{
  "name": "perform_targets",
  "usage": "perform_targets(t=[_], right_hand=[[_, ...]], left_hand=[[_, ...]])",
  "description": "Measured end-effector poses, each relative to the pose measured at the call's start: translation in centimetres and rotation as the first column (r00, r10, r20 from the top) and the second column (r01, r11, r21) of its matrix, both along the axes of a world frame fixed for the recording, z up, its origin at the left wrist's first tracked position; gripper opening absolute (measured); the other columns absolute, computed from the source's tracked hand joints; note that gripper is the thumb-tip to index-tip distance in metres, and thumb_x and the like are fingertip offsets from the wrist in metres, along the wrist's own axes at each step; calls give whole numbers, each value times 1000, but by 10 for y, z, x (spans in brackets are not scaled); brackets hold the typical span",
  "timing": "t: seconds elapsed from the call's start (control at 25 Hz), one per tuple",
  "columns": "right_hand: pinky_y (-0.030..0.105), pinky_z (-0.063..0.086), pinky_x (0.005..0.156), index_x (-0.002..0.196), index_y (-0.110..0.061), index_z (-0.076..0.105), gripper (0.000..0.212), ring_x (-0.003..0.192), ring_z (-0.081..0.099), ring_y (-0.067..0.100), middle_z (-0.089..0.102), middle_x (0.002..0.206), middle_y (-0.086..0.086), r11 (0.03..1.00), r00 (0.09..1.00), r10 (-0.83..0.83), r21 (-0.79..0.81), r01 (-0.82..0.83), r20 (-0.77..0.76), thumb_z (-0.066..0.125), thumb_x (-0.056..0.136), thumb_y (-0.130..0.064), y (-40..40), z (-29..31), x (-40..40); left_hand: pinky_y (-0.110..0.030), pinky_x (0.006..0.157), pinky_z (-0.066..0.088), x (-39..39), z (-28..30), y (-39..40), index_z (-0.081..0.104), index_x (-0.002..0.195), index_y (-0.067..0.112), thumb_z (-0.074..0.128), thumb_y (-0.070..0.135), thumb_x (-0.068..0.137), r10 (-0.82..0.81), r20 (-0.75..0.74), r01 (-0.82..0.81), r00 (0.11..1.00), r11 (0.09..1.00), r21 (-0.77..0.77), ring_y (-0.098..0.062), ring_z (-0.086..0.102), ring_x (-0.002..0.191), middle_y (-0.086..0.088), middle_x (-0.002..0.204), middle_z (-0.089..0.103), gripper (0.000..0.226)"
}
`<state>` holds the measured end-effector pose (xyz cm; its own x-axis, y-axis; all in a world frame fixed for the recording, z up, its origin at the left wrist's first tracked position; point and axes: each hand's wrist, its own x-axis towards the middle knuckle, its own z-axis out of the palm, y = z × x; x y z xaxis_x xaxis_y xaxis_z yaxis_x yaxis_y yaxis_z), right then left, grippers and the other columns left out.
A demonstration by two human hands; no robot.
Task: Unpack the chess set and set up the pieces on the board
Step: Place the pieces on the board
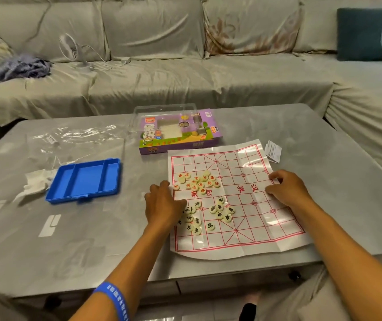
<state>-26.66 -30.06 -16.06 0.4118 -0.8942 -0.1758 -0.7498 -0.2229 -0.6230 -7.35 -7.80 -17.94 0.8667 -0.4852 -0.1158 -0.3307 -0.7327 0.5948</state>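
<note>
Sofa: a long grey-covered sofa (185,72) runs across the back of the room, with a rumpled cloth (21,67) and a small white fan (69,46) at its left end and a dark teal cushion (361,34) at its right.
Table: a glossy grey table (58,239) fills the foreground and mirrors the room's light.
Far left of the table: a crumpled white tissue (36,183) lies touching an open blue plastic tray (84,180) (its compartments hold nothing visible); a clear plastic wrapper (74,135) lies behind them.
Middle: a purple chess box (178,133) with a clear lid (164,117) sits just behind the board.
Left hand: the left hand (163,205) rests on the board's left edge, fingers bent down over the black-lettered pieces; whether it actually grips one I cannot tell.
Board: the paper board (238,239) with its red grid lies flat, its near edge just reaching the table's front edge.
Pieces: red-lettered pieces (199,181) cluster loose in the left part of the far half; black-lettered pieces (220,210) lie scattered in the near half, none set on its starting point.
Right hand: the right hand (288,189) presses on the board's right edge, fingers curled, nothing visibly held.
Far right: a folded paper slip (273,151) lies just beside the board's far right corner.
</note>
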Motion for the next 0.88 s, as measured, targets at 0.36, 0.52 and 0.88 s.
perform_targets(t=[0.36, 0.52, 0.88], right_hand=[[26, 43, 80, 117, -14, 62, 29, 96, 50, 17, 57, 125, 7, 999, 996, 3, 41, -6, 84, 61, 89, -6, 4, -3, 3], [31, 50, 85, 116, -15, 63, 28, 102, 56, 22, 59, 124, 7, 999, 996, 10, 46, -14, 90, 60, 90, -5, 2, -6, 2], [37, 55, 87, 112, -18, 64, 25, 103, 61, 27, 59, 122, 7, 998, 997, 27, 57, -31, 68, 57, 92, -5, 7, -7, 6]], left_hand=[[-22, 51, 44, 5, 9, -10, 54, 97, 19, 76, 16, 79, 82, -214, -101, 973, 992, -80, -26, 67, 92, -3, 113, 65, 28], [-22, 52, 46, 3, 4, -11, 62, 94, 17, 74, 16, 80, 107, -166, -121, 980, 990, -75, -22, 66, 83, -4, 112, 67, 19], [-29, 66, 56, 10, 12, 1, 57, 90, 19, 72, 6, 81, 107, -318, -201, 942, 939, -279, -26, 63, 97, -1, 107, 63, 23]])
